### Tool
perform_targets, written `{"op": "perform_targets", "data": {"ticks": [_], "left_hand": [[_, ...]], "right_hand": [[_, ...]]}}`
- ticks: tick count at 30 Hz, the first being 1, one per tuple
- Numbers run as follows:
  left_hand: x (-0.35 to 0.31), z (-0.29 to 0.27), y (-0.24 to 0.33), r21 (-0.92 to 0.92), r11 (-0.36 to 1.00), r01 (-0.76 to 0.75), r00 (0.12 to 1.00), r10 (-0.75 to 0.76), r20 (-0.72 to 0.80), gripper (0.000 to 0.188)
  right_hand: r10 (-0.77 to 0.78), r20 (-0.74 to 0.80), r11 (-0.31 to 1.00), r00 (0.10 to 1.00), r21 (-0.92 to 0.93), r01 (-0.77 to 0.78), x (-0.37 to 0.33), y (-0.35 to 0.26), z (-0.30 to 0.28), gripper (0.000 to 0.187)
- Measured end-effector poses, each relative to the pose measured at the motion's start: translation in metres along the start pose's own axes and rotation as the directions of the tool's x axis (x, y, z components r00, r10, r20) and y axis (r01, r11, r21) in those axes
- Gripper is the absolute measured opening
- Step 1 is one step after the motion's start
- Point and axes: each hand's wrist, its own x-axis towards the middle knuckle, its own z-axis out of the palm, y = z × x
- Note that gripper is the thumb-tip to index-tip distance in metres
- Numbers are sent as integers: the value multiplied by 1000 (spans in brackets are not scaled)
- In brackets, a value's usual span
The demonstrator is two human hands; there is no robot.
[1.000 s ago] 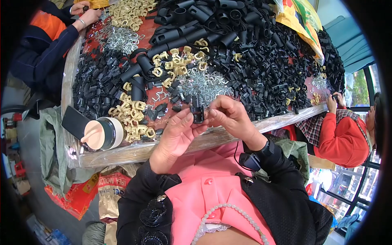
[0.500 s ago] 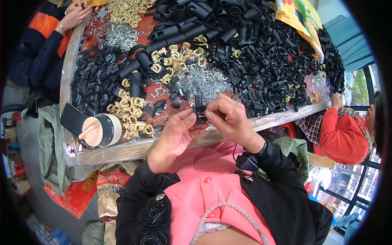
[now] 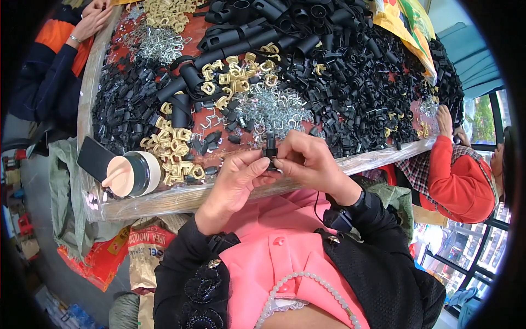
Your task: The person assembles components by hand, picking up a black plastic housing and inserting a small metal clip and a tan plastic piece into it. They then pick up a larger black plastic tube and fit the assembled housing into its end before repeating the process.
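Observation:
A small black plastic part (image 3: 270, 143) stands upright between my hands, just above the table's near edge. My left hand (image 3: 241, 178) pinches its lower end between thumb and fingers, palm turned up. From the other side, my right hand (image 3: 308, 163) grips the same part, thumb and bent fingers pressed at its base. Fingertips cover the lower portion of it. Just beyond my hands lies a pile of small silvery metal clips (image 3: 274, 112). Beige plastic rings (image 3: 175, 145) are heaped to the left, with loose black pieces (image 3: 207, 141) beside them.
A lidded jar (image 3: 147, 172) and a dark phone (image 3: 94, 159) occupy the near left corner. Black tubes (image 3: 241, 38) and small black parts (image 3: 350, 104) cover the far and right areas. A wooden rim (image 3: 148, 207) edges the table. Co-workers sit at left (image 3: 55, 71) and right (image 3: 460, 175).
Both hands stay at nearly the same place; the right fingers have shifted slightly lower on the black part. At right, the co-worker's hand has reached farther over the table.

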Motion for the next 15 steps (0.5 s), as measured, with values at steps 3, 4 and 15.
{"op": "perform_targets", "data": {"ticks": [3,4,15], "left_hand": [[-3,1,2,96,995,22,998,-16,-69,23],[-5,0,3,96,995,19,998,-12,-67,23],[-18,-23,21,24,971,-240,934,237,-269,23]], "right_hand": [[397,146,792,906,444,-419,-3,3,6,11],[395,146,794,907,442,-417,-4,7,9,11],[-180,118,939,977,-277,206,97,26,30,14]]}}
